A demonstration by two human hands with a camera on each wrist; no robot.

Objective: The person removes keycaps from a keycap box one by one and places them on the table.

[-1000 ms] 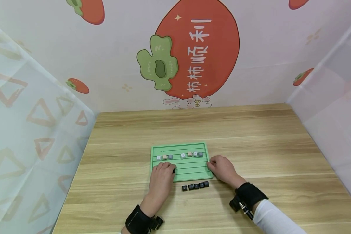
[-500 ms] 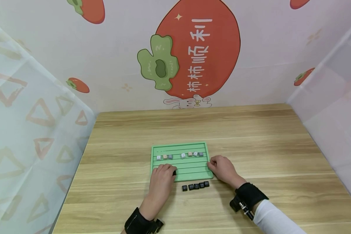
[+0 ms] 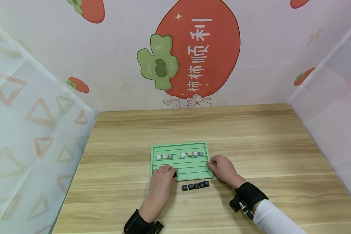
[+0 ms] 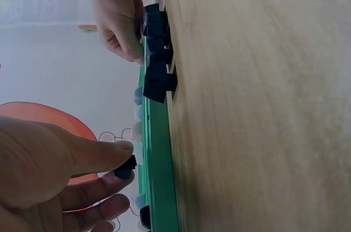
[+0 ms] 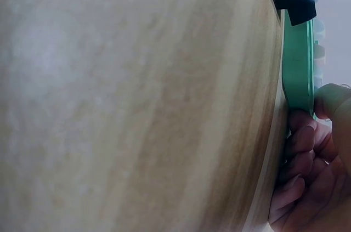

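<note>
My left hand point(image 3: 161, 182) hovers over the front left part of a green grooved tray point(image 3: 190, 176). Its thumb and finger pinch a small black keycap point(image 4: 125, 168), held just above the tray. Another black keycap point(image 4: 145, 216) is on the tray near those fingers; in the head view the hand hides it. White, beige and grey keycaps point(image 3: 183, 156) stand along one groove in two groups. My right hand point(image 3: 223, 169) grips the tray's right edge, thumb on top and the other fingers curled against the side.
A row of several black keycaps point(image 3: 196, 186) lies on the wooden table point(image 3: 251, 136) just in front of the tray. A printed backdrop point(image 3: 263, 65) rises behind the table, and pale sheets point(image 3: 41, 123) flank it on both sides.
My left hand has shifted slightly toward me and to the right, the black keycap still in its fingers. The right hand and the tray have stayed put.
</note>
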